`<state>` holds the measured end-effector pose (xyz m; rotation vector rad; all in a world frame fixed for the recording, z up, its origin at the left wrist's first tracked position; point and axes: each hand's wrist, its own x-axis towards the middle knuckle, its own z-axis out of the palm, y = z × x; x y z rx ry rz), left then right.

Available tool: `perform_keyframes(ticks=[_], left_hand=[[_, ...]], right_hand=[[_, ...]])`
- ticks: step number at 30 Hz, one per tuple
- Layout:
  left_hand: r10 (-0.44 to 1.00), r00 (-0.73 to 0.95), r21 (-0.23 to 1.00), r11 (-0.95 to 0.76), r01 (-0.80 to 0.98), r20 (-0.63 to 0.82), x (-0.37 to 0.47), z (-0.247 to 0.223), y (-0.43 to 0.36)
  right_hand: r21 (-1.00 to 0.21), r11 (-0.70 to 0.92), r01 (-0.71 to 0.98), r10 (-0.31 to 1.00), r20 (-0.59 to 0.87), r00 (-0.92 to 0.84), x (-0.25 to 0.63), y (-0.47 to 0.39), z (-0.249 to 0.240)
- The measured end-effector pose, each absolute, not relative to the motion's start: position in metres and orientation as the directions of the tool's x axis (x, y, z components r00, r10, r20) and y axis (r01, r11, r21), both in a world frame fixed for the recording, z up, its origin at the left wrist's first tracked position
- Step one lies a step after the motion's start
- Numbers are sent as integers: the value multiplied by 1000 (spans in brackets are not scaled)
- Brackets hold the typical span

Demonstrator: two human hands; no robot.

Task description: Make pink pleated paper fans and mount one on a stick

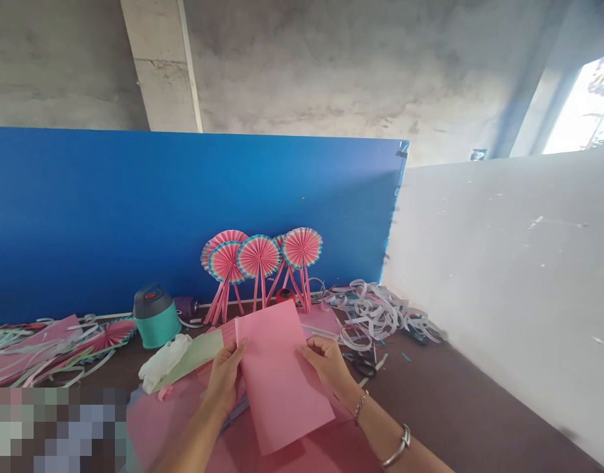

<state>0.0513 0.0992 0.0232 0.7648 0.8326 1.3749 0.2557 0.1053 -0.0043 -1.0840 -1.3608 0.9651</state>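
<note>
A pink sheet of paper (pixel 285 381), seemingly folded along its left side, is held up between both hands. My left hand (pixel 226 374) pinches its left edge. On the right edge, my right hand (pixel 326 364) grips it between thumb and fingers. Beneath it spread more pink paper sheets (pixel 164 420). Left of my left hand lie a pale green sheet (pixel 196 358) and a crumpled white piece (pixel 164 361). A pair of dark-handled scissors (pixel 364 364) rests just beyond my right hand.
Several pink pleated paper fans (pixel 259 256) lean against the blue board (pixel 134 203). A teal container with a dark lid (pixel 157 318) stands left of them. Curled white paper strips (pixel 375 312) pile up at right. More strips and sheets (pixel 46 348) lie far left. A white wall (pixel 503 263) borders the right.
</note>
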Motion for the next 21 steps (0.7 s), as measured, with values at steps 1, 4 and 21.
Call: perform_keyframes(ticks=[1,4,21], left_hand=[[998,13,856,57,-514,-59,51,23,99],[998,18,862,56,-504,-54,51,25,98],[999,16,903,43,-426,-40,50,28,95]], right_hand=[[-964,253,78,967,255,14,256,105,-4],[-969,242,51,970,244,15,255,104,-2],[-968,250,36,965,246,-94,260,107,-1]])
